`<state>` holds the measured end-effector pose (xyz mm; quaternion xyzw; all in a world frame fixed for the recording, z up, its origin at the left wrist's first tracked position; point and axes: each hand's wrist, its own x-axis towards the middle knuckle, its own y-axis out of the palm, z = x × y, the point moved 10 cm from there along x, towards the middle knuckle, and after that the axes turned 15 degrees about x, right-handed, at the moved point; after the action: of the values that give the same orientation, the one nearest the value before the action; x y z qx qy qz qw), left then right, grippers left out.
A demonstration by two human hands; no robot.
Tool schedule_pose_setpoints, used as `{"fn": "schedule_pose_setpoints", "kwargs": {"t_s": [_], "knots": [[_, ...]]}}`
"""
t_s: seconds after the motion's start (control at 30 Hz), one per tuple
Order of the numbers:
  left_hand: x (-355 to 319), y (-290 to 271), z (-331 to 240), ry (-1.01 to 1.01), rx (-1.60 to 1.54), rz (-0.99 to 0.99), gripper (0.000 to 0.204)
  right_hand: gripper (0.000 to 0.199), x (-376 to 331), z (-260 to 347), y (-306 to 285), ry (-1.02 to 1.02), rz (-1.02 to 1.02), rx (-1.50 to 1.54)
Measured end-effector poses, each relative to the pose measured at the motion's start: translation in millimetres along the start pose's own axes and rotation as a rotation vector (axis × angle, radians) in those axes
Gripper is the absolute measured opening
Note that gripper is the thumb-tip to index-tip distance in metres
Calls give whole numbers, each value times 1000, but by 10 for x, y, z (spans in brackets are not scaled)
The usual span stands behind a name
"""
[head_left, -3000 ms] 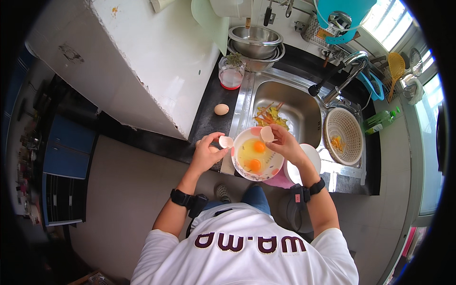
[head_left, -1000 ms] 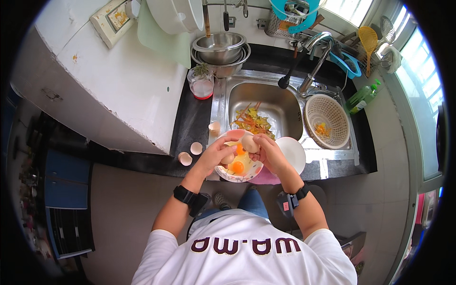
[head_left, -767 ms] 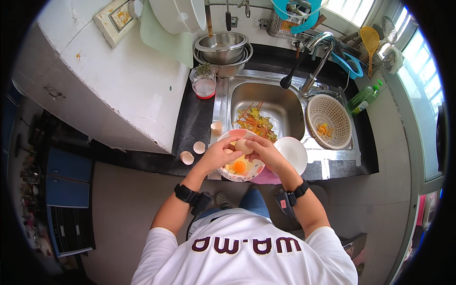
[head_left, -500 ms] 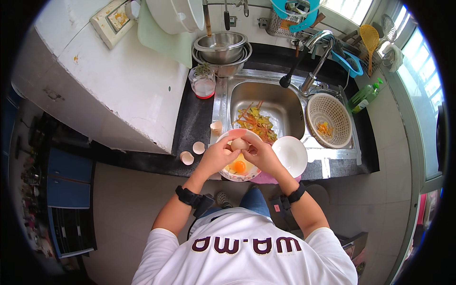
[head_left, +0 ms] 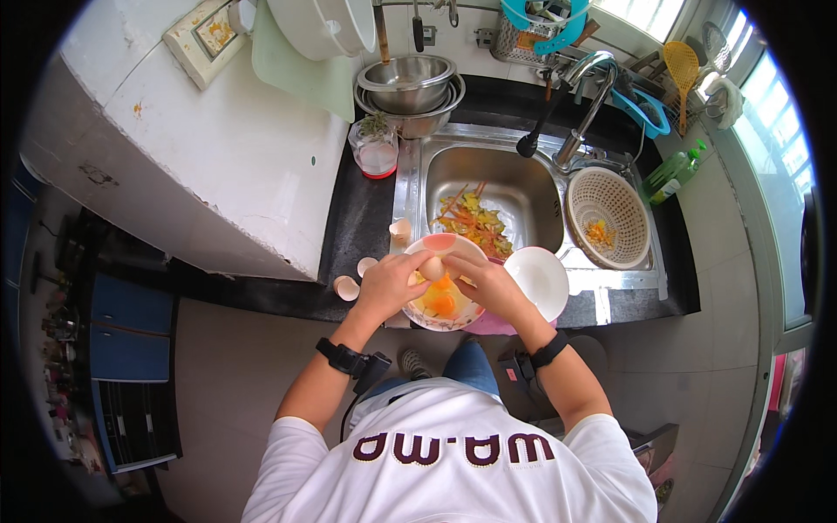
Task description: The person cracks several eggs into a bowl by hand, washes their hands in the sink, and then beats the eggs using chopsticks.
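gripping between left hand (head_left: 384, 288) and right hand (head_left: 494, 288), both closed in on it, a pale egg (head_left: 432, 268), held just over a white, pink-patched bowl (head_left: 440, 242) with orange yolk (head_left: 445, 304) inside. flanked on the right by a white dish (head_left: 539, 281), on the left by broken eggshells (head_left: 346, 288) on the black worktop (head_left: 353, 213). backed by a steel sink (head_left: 534, 196) strewn with yellow and orange peelings (head_left: 475, 222), and farther right by a beige colander (head_left: 626, 205) holding scraps (head_left: 599, 234).

Daylight from the right, dark at the rim

The right-hand window (head_left: 778, 179) glows nearly white; the steel sink (head_left: 536, 187) glints. Blue cabinets (head_left: 131, 305) at left sit dim. Straight edges bow toward the black fisheye border.
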<state>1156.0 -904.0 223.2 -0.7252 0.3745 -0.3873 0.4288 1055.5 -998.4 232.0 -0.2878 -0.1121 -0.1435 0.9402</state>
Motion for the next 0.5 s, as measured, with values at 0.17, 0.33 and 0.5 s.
{"fn": "schedule_pose_setpoints", "kwargs": {"t_s": [0.17, 0.33, 0.5], "knots": [[-21, -39, -5, 76, 148, -20, 49, 38, 34, 100, 22, -28, 73, -174], [5, -97, 207, -61, -16, 51, 42, 36, 39, 18, -70, 71, 115, -141], [-185, 217, 432, -329, -990, 317, 46, 33, 59, -148, -132, 201, 0, 234]]}}
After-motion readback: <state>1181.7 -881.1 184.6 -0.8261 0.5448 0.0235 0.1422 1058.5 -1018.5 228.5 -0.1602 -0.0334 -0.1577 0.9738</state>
